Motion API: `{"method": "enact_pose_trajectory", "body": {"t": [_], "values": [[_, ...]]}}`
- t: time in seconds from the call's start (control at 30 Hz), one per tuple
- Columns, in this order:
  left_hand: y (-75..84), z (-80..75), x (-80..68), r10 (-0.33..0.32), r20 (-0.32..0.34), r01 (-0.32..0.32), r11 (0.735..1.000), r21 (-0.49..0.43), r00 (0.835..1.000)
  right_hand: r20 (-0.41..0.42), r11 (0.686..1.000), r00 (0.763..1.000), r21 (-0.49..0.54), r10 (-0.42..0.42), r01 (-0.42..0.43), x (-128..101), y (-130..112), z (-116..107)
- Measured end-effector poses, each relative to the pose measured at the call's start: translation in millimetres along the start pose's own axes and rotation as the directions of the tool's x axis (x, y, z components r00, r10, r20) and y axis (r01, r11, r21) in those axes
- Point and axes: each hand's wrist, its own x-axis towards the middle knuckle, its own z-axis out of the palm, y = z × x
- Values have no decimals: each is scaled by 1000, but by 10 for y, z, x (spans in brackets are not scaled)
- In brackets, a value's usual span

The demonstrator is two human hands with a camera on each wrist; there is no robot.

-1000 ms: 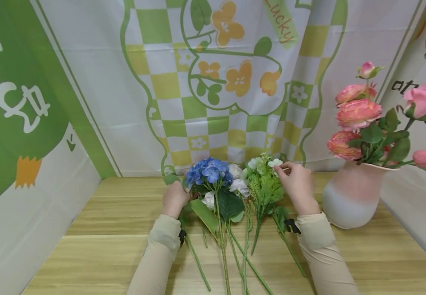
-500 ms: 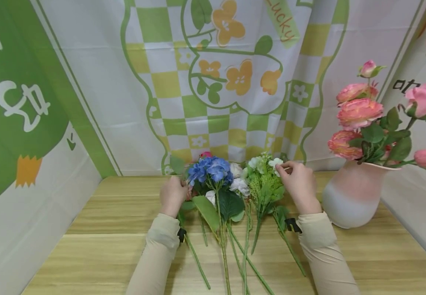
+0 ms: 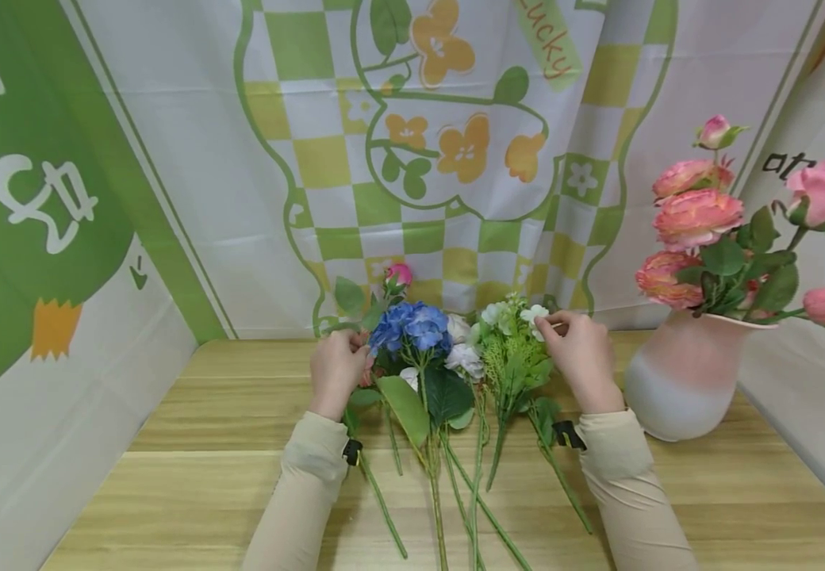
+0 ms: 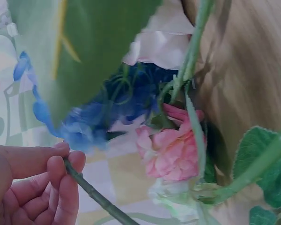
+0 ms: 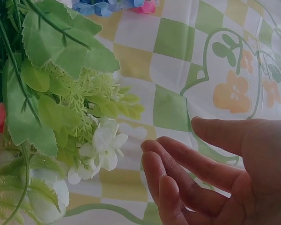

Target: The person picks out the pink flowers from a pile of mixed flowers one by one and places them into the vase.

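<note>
On the wooden desk point(image 3: 170, 444) a loose bunch of artificial stems lies fanned out, heads toward the far backdrop, while the pink vase point(image 3: 677, 381) at the right already holds several pink roses point(image 3: 694, 218). Judging from this, part of the arranging looks done and the stems on the desk are left to handle.

The left hand point(image 3: 337, 373) pinches the green stem of a small pink rosebud point(image 3: 400, 274) between thumb and curled fingers, lifting the bud above the blue hydrangea point(image 3: 412, 327) just to its right. The right hand point(image 3: 580, 357) is at the white-flowered green sprig point(image 3: 516, 349), its fingers relaxed and slightly spread beside the small white blossoms, gripping nothing.

The rosebud is tight, bright pink, with soft green leaves on a thin stem.
</note>
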Motion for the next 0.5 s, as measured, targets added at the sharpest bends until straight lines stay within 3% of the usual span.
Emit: {"method": "enact_pose_trajectory", "body": {"t": [0.27, 0.5], "values": [[51, -13, -5, -1, -37, -1, 999, -53, 999, 3, 1000, 1000, -4, -4, 4, -10, 14, -1], [82, -34, -10, -46, -78, 34, 988, -149, 996, -3, 1000, 1000, 3, -3, 3, 0, 1, -21]]}}
